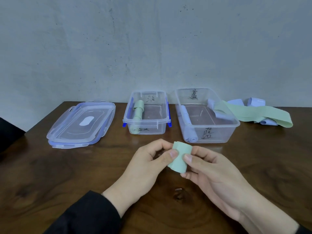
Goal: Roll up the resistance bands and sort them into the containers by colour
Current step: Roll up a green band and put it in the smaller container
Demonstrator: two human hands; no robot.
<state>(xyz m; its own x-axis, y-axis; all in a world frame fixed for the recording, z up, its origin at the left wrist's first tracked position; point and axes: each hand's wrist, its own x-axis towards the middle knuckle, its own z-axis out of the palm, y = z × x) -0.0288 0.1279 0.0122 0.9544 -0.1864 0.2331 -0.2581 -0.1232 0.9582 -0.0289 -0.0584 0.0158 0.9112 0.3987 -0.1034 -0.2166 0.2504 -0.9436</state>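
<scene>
Both hands pinch the small pale-green rolled rubber band [180,157] above the dark wooden table [50,174]: left hand [148,164] w/ thumb on its front, right hand [207,169] thumb and fingers pressed round it. Risk: loosen either pinch and the roll likely springs open (rubber's slippery) before reaching the smaller clear plastic container [146,121] holding 2 green rolls.

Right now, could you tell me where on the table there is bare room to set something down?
Bare wood lies left of the left hand, in front of the stacked lids, and right of the right hand, in front of the loose bands. It is crowded between the green-band container and blue-band container.
</scene>
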